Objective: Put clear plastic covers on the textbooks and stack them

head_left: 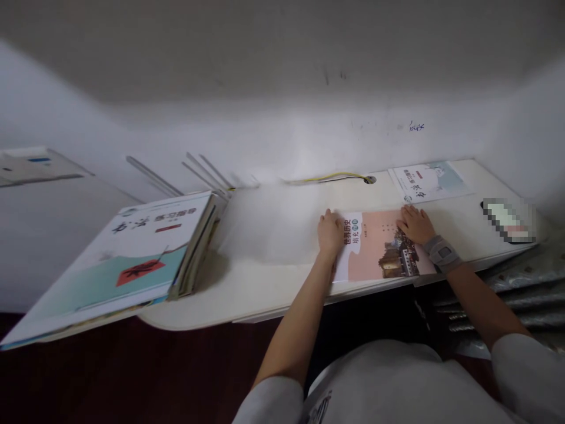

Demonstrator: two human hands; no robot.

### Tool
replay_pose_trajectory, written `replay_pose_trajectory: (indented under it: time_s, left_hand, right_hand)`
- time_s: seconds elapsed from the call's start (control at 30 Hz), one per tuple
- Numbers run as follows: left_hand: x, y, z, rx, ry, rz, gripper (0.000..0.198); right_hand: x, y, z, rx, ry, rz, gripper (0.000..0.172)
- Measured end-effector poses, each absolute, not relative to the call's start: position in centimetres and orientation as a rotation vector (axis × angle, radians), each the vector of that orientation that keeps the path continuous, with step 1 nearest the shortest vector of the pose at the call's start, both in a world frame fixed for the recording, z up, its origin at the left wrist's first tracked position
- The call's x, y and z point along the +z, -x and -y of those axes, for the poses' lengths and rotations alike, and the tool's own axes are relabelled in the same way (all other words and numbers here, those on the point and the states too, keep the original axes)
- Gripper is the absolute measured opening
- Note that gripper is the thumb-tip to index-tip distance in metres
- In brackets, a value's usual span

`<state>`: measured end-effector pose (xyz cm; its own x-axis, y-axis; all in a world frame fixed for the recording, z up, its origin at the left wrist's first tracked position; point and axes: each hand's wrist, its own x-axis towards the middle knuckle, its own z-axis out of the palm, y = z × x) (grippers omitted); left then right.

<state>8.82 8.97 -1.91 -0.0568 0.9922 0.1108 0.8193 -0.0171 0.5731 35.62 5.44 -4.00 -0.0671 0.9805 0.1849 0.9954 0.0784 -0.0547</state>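
A pink workbook with Chinese lettering and a picture of buildings lies flat on the white desk, close to its front edge. At its left edge is my left hand, fingers curled and the thumb against the cover. My right hand, with a grey watch on the wrist, rests over the upper right part of the cover, fingers somewhat spread. Just beyond that hand lies a white and teal calligraphy booklet.
A stack of books stands at the desk's left end, overhanging its edge. Yellow and dark cables run to a hole at the back. A phone-like object, pixelated, lies at the right. Patterned bundles sit below the desk's right side.
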Motion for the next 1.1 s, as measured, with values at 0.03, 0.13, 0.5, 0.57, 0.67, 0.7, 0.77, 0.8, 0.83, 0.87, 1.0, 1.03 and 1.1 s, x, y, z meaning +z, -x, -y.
replay_pose_trajectory:
  time_s: [0.03, 0.13, 0.5, 0.57, 0.67, 0.7, 0.77, 0.8, 0.83, 0.87, 1.0, 1.03, 1.1]
  left_hand:
    - [-1.7, -8.6, -9.1, 0.819, -1.795, -1.896, 0.051]
    - [-1.2, -7.8, -9.4, 1.089, -1.484, -1.781, 0.051]
    - [0.2, -5.5, -12.5, 1.021, -1.312, -1.112, 0.063]
    - [0.4, -5.2, -12.6, 1.011, -1.287, -1.103, 0.051]
    - [0.7, -5.0, -12.5, 1.012, -1.263, -1.12, 0.04]
    - [0.8, -5.0, -12.4, 1.018, -1.263, -1.124, 0.039]
    - [1.0, -4.9, -12.2, 1.027, -1.259, -1.122, 0.037]
    - [1.0, -4.9, -12.2, 1.031, -1.254, -1.12, 0.036]
    - [1.0, -4.9, -12.2, 1.033, -1.248, -1.122, 0.036]
    - [1.0, -4.8, -12.1, 1.038, -1.241, -1.131, 0.035]
    - [0.4, -4.6, -12.3, 1.059, -1.221, -1.192, 0.031]
    - [0.2, -4.6, -12.4, 1.062, -1.221, -1.203, 0.032]
    - [-0.2, -4.7, -12.6, 1.057, -1.247, -1.236, 0.034]
  right_hand:
    - [-4.1, -35.6, -5.6, -0.146, 2.003, 2.178, 0.054]
    - [-4.3, -35.5, -6.2, -0.177, 1.936, 2.21, 0.053]
    - [-3.8, -35.5, -8.2, -0.148, 1.627, 2.234, 0.042]
    - [-3.3, -35.7, -8.3, -0.131, 1.583, 2.222, 0.039]
    - [-2.6, -36.3, -8.5, -0.067, 1.474, 2.225, 0.036]
    - [-2.4, -36.6, -8.5, -0.04, 1.435, 2.228, 0.035]
    - [-2.0, -37.5, -8.4, 0.014, 1.381, 2.226, 0.033]
    - [-1.8, -38.0, -8.3, 0.043, 1.373, 2.218, 0.032]
    - [-1.7, -38.6, -8.1, 0.074, 1.379, 2.203, 0.031]
    - [-1.5, -39.2, -7.9, 0.108, 1.397, 2.182, 0.03]
    - [-1.0, -41.5, -6.9, 0.265, 1.493, 2.076, 0.027]
    - [-0.9, -41.9, -6.7, 0.313, 1.51, 2.043, 0.027]
    - [-0.7, -42.3, -6.4, 0.438, 1.534, 1.945, 0.029]
